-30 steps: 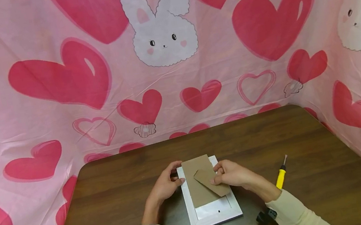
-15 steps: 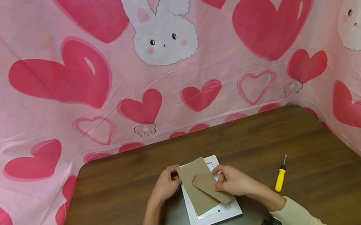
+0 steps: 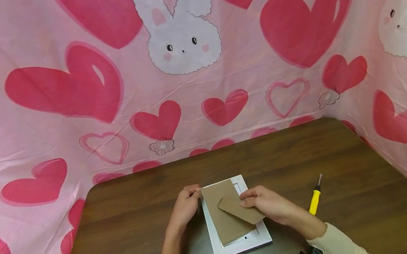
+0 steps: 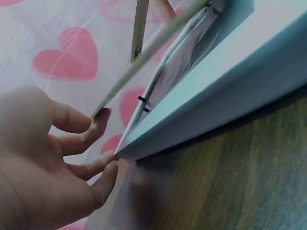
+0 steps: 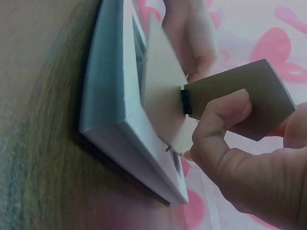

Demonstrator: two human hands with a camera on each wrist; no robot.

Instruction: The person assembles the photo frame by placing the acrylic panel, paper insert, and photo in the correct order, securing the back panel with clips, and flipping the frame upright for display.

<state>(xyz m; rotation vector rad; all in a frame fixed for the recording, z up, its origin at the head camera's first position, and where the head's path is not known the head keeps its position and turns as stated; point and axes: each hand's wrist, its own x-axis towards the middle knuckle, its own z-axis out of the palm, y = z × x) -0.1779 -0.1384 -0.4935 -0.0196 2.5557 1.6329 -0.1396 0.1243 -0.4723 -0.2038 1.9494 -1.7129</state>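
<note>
A white picture frame (image 3: 244, 248) lies back side up on the table. Over its opening, a brown backing board (image 3: 223, 222) is set slightly askew, with its easel leg (image 3: 236, 209) swung out on a black hinge. At the board's far left corner, my left hand (image 3: 184, 205) pinches the edge between thumb and finger; in the left wrist view its other fingertips meet the frame's corner (image 4: 125, 149). The right hand (image 3: 271, 205) grips the easel leg, its thumb flat on it in the right wrist view. That view shows the board (image 5: 163, 91) raised at an angle over the frame.
A yellow-handled screwdriver (image 3: 315, 202) lies to the right, close to my right forearm. Small dark tabs (image 4: 142, 99) stick up along the frame's inner edge. The wooden table (image 3: 135, 228) ends at a pink heart-print cloth (image 3: 181, 90) behind and at both sides.
The backing board has turned a little and come toward me over the frame, after a brief swing left. My left fingers have moved from the frame's side to the board's corner.
</note>
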